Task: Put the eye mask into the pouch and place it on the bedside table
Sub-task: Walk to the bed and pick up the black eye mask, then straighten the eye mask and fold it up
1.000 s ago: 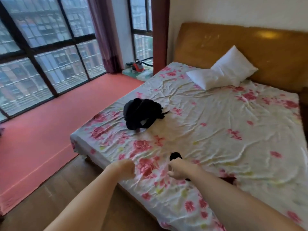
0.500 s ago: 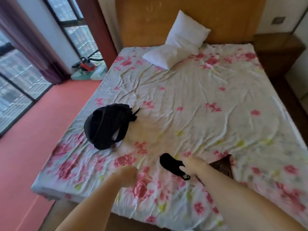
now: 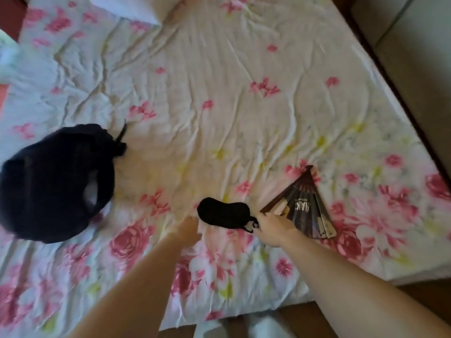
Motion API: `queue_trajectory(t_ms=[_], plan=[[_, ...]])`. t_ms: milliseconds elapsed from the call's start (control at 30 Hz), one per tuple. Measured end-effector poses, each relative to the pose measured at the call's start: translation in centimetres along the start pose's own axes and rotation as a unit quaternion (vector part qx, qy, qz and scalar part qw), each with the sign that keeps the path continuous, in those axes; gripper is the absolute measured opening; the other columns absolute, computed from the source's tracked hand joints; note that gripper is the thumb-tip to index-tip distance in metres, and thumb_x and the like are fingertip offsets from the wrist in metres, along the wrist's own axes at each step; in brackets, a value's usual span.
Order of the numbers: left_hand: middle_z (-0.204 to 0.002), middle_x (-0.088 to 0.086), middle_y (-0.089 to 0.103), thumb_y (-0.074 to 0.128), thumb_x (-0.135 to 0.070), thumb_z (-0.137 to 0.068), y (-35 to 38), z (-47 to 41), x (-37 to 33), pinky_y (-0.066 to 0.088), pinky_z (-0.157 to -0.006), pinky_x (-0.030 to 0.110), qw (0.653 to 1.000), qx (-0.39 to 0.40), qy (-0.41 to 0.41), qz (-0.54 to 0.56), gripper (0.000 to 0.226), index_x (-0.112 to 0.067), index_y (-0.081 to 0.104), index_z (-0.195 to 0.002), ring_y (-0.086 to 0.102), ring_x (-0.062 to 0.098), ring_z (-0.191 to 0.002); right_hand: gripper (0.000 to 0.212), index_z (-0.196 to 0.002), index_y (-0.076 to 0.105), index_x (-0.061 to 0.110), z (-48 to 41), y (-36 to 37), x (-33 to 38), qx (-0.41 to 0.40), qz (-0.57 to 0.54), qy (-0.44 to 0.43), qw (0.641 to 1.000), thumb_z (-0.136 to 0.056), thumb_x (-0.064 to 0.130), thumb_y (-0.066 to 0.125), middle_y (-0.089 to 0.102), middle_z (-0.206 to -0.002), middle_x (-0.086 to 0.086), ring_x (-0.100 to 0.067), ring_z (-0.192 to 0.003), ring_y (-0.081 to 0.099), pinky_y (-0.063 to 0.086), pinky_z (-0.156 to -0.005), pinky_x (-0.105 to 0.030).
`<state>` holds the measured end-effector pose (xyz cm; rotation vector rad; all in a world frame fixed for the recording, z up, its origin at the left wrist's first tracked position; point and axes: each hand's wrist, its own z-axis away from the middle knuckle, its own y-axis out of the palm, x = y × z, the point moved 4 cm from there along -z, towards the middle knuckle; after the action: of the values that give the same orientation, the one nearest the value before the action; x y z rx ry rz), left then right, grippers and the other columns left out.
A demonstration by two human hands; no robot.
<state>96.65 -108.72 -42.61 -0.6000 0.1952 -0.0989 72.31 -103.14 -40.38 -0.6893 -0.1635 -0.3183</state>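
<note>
A black eye mask [image 3: 223,214] lies flat on the flowered bed sheet [image 3: 219,106], near the foot of the bed. My right hand [image 3: 271,228] is at the mask's right end, fingers closed on its thin strap. My left hand [image 3: 186,230] rests on the sheet just left of the mask, fingers stretched out and holding nothing. A black fabric bag [image 3: 56,181] sits crumpled on the sheet further left, well apart from both hands. I cannot tell whether it is the pouch. No bedside table shows.
A dark folding fan [image 3: 302,208], spread open, lies right behind my right hand. A white pillow [image 3: 136,6] is at the top edge. The bed's right edge meets a dark frame and a pale floor [image 3: 415,57]. The foot edge is close below my forearms.
The view has tipped down and closed in on the mask. My left hand moved right towards the mask. My right hand stays at the mask's right end, and the fan now shows fully.
</note>
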Motion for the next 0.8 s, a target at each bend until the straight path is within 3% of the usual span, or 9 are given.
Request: queue_trajectory(t_ms=[67, 167, 267, 400, 500, 600, 700, 767, 800], plan=[[-0.157, 0.021, 0.028, 0.053, -0.028, -0.101, -0.2, -3.0, 0.3, 0.025, -0.112, 0.034, 0.998, -0.036, -0.004, 0.043, 0.065, 0.002, 0.023, -0.151, 0.031, 0.033, -0.145, 0.048, -0.139, 0.041, 0.012, -2.0, 1.4, -0.7, -0.018, -0.033, 0.01, 0.999, -0.103, 0.043, 0.04, 0.056, -0.125, -0.014, -0.035, -0.104, 0.061, 0.054, -0.079, -0.045], [-0.148, 0.024, 0.034, 0.068, -0.031, -0.092, -1.1, -6.7, 0.6, 0.037, -0.101, 0.036, 0.986, -0.098, 0.004, 0.135, 0.075, 0.006, 0.03, -0.145, 0.044, 0.037, -0.132, 0.05, -0.139, 0.04, 0.011, -5.3, 2.7, -0.8, -0.047, -0.066, 0.016, 0.997, -0.102, 0.044, 0.047, 0.051, -0.135, -0.013, -0.033, -0.117, 0.057, 0.052, -0.09, -0.046], [-0.148, 0.019, 0.033, 0.077, -0.034, -0.085, -0.7, -9.7, 0.8, 0.043, -0.098, 0.04, 0.977, -0.114, 0.016, 0.177, 0.086, 0.001, 0.03, -0.148, 0.047, 0.037, -0.129, 0.063, -0.143, 0.037, 0.007, -8.3, 3.4, 0.0, -0.075, -0.105, -0.001, 0.992, -0.097, 0.043, 0.06, 0.048, -0.141, -0.014, -0.033, -0.129, 0.05, 0.048, -0.098, -0.043], [-0.132, 0.014, 0.047, 0.082, -0.035, -0.079, 0.1, -11.9, 0.4, 0.043, -0.091, 0.036, 0.978, -0.136, 0.04, 0.154, 0.074, -0.004, 0.044, -0.135, 0.047, 0.032, -0.121, 0.087, -0.149, 0.027, 0.002, -10.9, 4.6, 0.8, -0.107, -0.172, 0.023, 0.979, -0.087, 0.039, 0.075, 0.045, -0.145, -0.02, -0.036, -0.133, 0.046, 0.044, -0.105, -0.042], [-0.117, 0.011, 0.053, 0.084, -0.03, -0.076, 1.1, -12.6, 0.9, 0.041, -0.077, 0.031, 0.975, -0.12, 0.046, 0.181, 0.064, -0.004, 0.047, -0.123, 0.053, 0.025, -0.1, 0.092, -0.151, 0.024, 0.004, -11.6, 5.6, 0.9, -0.108, -0.259, 0.076, 0.957, -0.083, 0.03, 0.081, 0.054, -0.142, -0.019, -0.036, -0.128, 0.054, 0.049, -0.096, -0.041], [-0.11, 0.01, 0.061, 0.082, -0.028, -0.078, 2.2, -12.7, 1.8, 0.051, -0.077, 0.038, 0.966, -0.119, 0.046, 0.225, 0.05, -0.007, 0.052, -0.112, 0.061, 0.028, -0.097, 0.069, -0.139, 0.038, 0.003, -11.6, 6.6, 1.1, -0.102, -0.257, 0.105, 0.955, -0.088, 0.029, 0.077, 0.061, -0.133, -0.019, -0.036, -0.12, 0.06, 0.047, -0.081, -0.035], [-0.107, 0.019, 0.068, 0.081, -0.012, -0.081, 2.7, -12.2, 2.2, 0.055, -0.09, 0.053, 0.941, -0.093, 0.067, 0.32, 0.03, -0.008, 0.061, -0.102, 0.067, 0.039, -0.104, 0.058, -0.132, 0.051, 0.003, -11.1, 6.8, 1.1, -0.112, -0.285, 0.116, 0.945, -0.087, 0.029, 0.077, 0.064, -0.129, -0.017, -0.034, -0.118, 0.061, 0.047, -0.082, -0.033], [-0.117, 0.022, 0.068, 0.08, -0.011, -0.082, 2.7, -11.1, 2.4, 0.053, -0.097, 0.053, 0.917, -0.064, 0.043, 0.391, 0.036, -0.001, 0.066, -0.115, 0.066, 0.038, -0.111, 0.053, -0.126, 0.059, 0.003, -10.6, 6.3, 1.3, -0.109, -0.323, 0.113, 0.933, -0.084, 0.028, 0.08, 0.068, -0.118, -0.013, -0.03, -0.11, 0.065, 0.053, -0.082, -0.032], [-0.121, 0.02, 0.068, 0.08, -0.016, -0.083, 2.4, -10.3, 2.5, 0.053, -0.098, 0.052, 0.903, -0.054, 0.015, 0.425, 0.045, -0.001, 0.064, -0.122, 0.066, 0.035, -0.112, 0.046, -0.119, 0.063, 0.002, -10.1, 5.8, 1.6, -0.108, -0.345, 0.107, 0.926, -0.084, 0.027, 0.08, 0.069, -0.106, -0.009, -0.026, -0.1, 0.066, 0.054, -0.072, -0.028]])
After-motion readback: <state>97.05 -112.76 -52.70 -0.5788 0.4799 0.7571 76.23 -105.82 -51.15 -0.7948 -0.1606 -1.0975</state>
